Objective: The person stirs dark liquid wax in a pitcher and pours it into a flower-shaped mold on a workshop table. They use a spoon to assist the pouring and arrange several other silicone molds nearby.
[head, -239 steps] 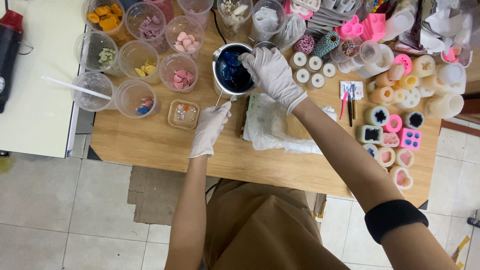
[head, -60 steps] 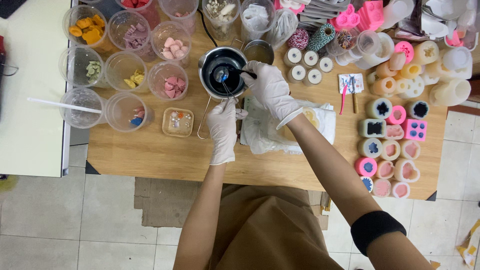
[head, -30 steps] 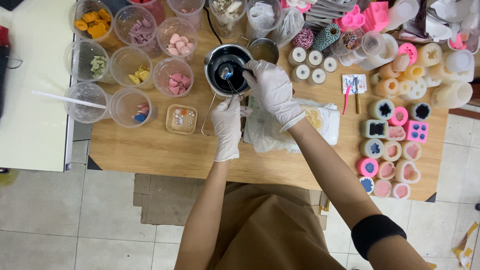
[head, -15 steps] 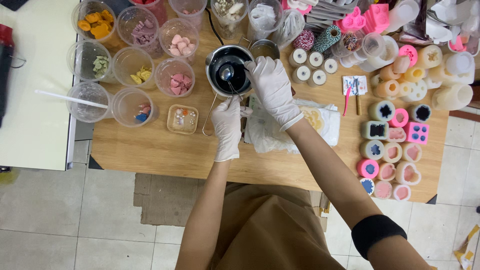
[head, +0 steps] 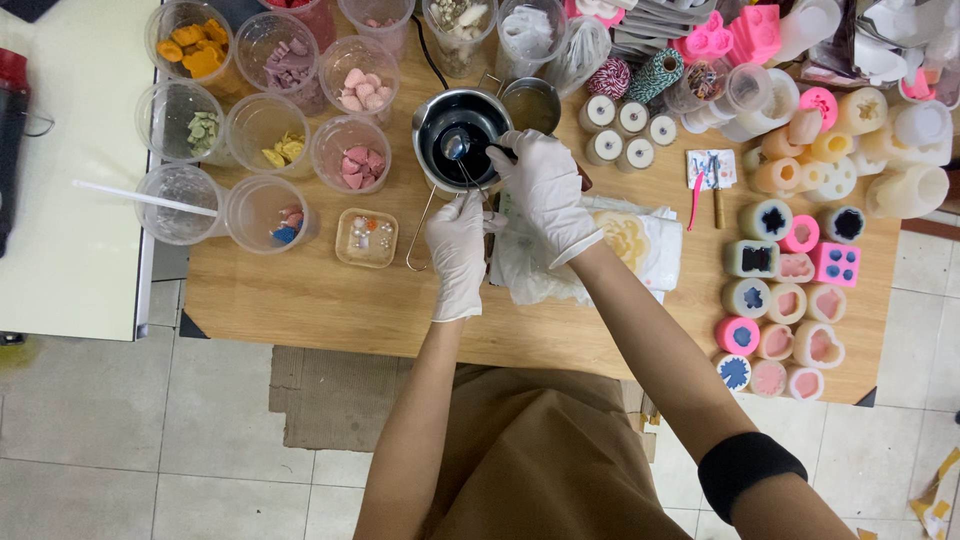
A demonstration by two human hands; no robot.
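- Head view, only view. Wooden table [head: 320, 300] seen from above; person stood at its near edge, both hands in white gloves.
- Metal pot [head: 462, 137] sat at centre rear of the table, holding a dark blue liquid. Its wire handle [head: 420, 230] ran toward the person, down to the left of the left hand.
- Left hand [head: 458, 250] lay just in front of the pot, fingers closed together at the near rim. Exactly what they pinched could not be told; the thin metal stem of the spoon ran straight up from them.
- Spoon [head: 456, 146] had its bowl inside the pot, over the liquid, just beyond the left fingertips and to the left of the right hand.
- Right hand [head: 545, 185] rested over the pot's right rim, fingers curled and shut on a thin dark stick [head: 500, 152] whose tip reached in toward the spoon bowl.
- Crumpled white paper towel [head: 610, 250] lay under the right wrist, right of the left hand.
- Clear plastic cups [head: 260, 110] with coloured pieces stood in rows well left of the pot.
- Small square dish [head: 364, 237] sat near the left hand, on its left.
- Filled silicone moulds [head: 785, 300], pink and pale, clustered at the right edge, well apart from both hands.
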